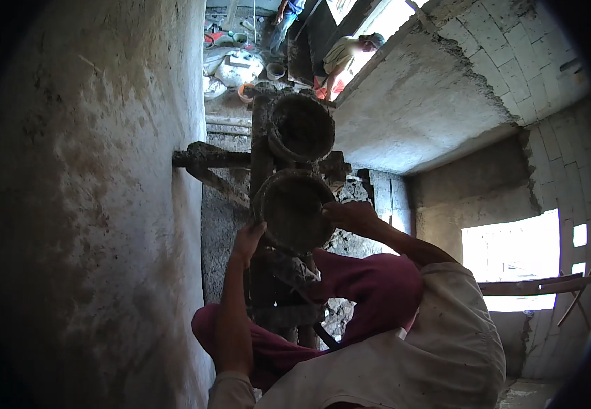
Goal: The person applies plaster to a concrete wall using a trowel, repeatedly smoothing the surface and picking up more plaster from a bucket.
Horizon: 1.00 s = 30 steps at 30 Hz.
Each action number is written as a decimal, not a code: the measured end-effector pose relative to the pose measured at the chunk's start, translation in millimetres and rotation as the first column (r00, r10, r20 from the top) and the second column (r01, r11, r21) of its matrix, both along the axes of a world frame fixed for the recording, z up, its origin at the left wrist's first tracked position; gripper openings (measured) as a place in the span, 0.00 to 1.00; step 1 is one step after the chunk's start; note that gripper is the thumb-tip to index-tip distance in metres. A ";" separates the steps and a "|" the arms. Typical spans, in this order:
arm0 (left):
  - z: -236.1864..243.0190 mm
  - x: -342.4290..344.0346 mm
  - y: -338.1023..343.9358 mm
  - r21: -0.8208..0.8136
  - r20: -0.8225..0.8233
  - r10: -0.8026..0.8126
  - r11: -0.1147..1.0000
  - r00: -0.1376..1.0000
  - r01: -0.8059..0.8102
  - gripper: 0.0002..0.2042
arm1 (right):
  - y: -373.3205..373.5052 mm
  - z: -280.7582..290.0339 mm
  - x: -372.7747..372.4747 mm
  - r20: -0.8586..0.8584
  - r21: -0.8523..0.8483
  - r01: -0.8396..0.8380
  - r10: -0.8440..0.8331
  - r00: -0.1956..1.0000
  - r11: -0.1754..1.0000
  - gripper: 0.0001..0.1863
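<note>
A round, dark, mortar-crusted bucket (297, 213) stands on a narrow wooden plank right in front of my bent knees. My left hand (249, 242) is closed on its near left rim. At the opposite side my right hand (351, 215) grips the right rim, fingers curled over the edge. The inside of this bucket is too dark to tell how much it holds. Just beyond it, nearly touching, sits a second crusted bucket (301, 128) with grey-brown material in it.
A bare plastered wall (118, 191) rises close on my left. Rough scaffold timbers (217, 160) brace the plank, with the floor far below. Beyond stand white sacks (239, 69), a small bucket (275, 71) and two other people, one bending forward (343, 58). A bright opening (511, 249) lies right.
</note>
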<state>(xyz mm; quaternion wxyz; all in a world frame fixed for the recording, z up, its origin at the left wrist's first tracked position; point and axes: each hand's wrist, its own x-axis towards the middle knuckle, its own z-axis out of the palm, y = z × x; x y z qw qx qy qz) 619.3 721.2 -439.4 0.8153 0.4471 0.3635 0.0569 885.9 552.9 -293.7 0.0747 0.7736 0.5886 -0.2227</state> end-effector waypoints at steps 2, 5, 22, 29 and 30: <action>62.2 0.6 10.2 0.109 -0.153 -0.116 0.985 0.981 0.134 0.30 | -5.0 -3.1 -13.1 0.034 -0.223 0.093 -0.088 0.996 0.970 0.24; 43.9 -50.7 44.1 0.802 -0.303 0.090 0.561 0.949 0.203 0.34 | 11.2 15.9 -12.0 0.083 -0.096 -0.166 0.174 0.981 0.982 0.22; 176.2 -195.0 -103.1 0.879 -0.465 0.480 0.347 0.744 0.326 0.32 | 22.2 -6.1 -5.8 -0.056 -0.128 0.007 -0.014 0.998 0.992 0.24; 261.4 -93.4 -142.8 0.452 0.416 -0.127 0.888 0.900 -0.084 0.21 | 12.8 -18.7 -25.3 -0.067 -0.185 -0.045 0.033 0.997 0.982 0.24; 259.1 -100.0 -119.1 0.536 0.363 0.019 0.814 0.932 -0.225 0.22 | 9.4 -31.5 -18.6 -0.067 -0.171 -0.041 0.030 0.997 0.984 0.24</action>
